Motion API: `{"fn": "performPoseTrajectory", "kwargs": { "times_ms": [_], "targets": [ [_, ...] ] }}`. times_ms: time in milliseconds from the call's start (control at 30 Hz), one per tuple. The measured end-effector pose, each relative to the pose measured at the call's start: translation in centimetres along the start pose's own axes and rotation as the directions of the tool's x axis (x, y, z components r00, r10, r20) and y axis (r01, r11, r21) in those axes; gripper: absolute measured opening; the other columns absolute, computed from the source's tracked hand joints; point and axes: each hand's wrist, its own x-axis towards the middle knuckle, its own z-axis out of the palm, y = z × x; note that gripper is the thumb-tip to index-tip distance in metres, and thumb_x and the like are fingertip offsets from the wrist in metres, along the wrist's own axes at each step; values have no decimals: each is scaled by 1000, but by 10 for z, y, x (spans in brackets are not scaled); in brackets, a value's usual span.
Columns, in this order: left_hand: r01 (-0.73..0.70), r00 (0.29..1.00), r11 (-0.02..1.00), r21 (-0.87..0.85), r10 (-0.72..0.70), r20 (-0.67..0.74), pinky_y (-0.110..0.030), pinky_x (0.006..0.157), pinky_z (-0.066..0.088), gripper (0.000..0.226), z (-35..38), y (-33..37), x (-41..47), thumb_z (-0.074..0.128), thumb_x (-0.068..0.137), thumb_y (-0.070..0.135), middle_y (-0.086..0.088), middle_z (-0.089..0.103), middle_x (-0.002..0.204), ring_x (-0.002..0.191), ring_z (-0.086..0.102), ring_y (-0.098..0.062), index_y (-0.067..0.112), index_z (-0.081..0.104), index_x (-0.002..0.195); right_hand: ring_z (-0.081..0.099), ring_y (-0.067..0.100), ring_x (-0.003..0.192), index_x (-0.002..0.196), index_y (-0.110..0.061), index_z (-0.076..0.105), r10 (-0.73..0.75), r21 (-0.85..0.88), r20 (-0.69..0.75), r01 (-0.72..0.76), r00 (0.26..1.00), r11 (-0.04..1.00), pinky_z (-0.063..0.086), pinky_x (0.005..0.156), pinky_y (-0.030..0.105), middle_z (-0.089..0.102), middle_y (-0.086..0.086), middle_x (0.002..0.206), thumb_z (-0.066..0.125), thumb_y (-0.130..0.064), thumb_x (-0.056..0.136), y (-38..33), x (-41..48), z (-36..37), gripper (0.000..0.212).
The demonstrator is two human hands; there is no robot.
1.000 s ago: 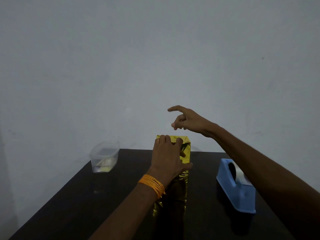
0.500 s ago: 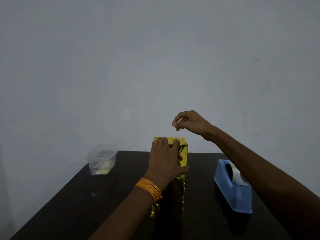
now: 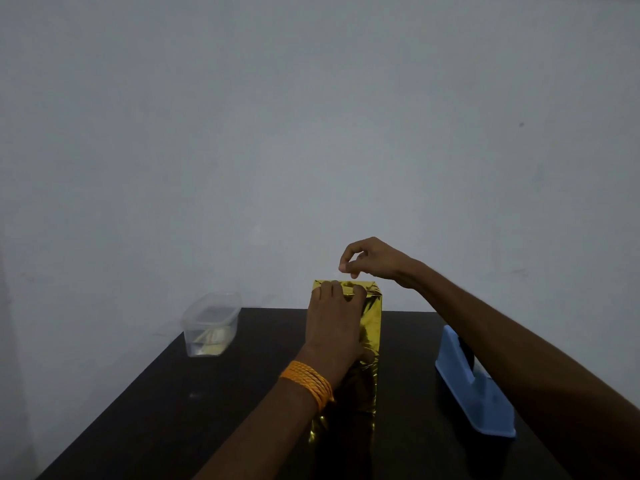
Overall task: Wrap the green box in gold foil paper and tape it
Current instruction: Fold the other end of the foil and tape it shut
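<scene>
At 6 o'clock: left hand flat, pressing tall gold-foil-wrapped box near its top.
Box: upright, centre of dark worktop.
Dispenser: blue plastic tape dispenser, 3 o'clock.
Tub: clear plastic tub, 10 o'clock.
Right hand: above box, fingertips pinched; contents unclear.

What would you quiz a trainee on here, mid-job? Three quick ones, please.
1. True or false: the tape dispenser stands left of the gold-wrapped box.
2. Which hand presses the box's top fold? A: left hand. B: right hand.
3. Fill in: on the table, the clear container is ___ of the box.
Key: 1 false. 2 A; the right hand hovers above, pinching what looks like a tape piece. 3 left.
</scene>
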Motion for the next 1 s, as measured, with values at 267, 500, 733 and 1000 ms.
{"fn": "performPoseTrajectory", "kwargs": {
  "times_ms": [267,500,733,1000],
  "targets": [
    [16,1000,1000,23,-16,-3,-42,115,23,109,1,1,2,83,69,50,-16,28,151,138,27,-33,19,18,150,60,6,76,84,-14,75,-6,-58,48,9,999,998,47,76,27,71,-4,90,72,-15,86,8,9,11,4],
    [27,1000,1000,14,-27,5,-43,115,23,104,3,0,4,82,72,46,-17,28,151,138,26,-34,20,19,150,56,14,100,94,-24,73,13,-355,97,22,995,935,45,80,28,61,-10,111,75,-27,84,3,26,10,11],
    [22,1000,999,40,-22,2,-42,115,22,111,1,-2,2,85,67,48,-17,23,153,138,25,-34,19,18,150,58,20,107,113,-18,66,253,-590,-63,-241,965,771,50,90,38,63,2,119,61,-77,75,9,14,7,71],
    [15,1000,998,66,-16,24,-43,112,25,118,-1,3,3,86,60,52,-20,34,143,133,30,-35,17,17,148,53,17,71,101,-11,62,538,295,-38,-505,842,811,42,56,23,62,8,95,63,-62,86,49,-13,23,54]
  ]
}}
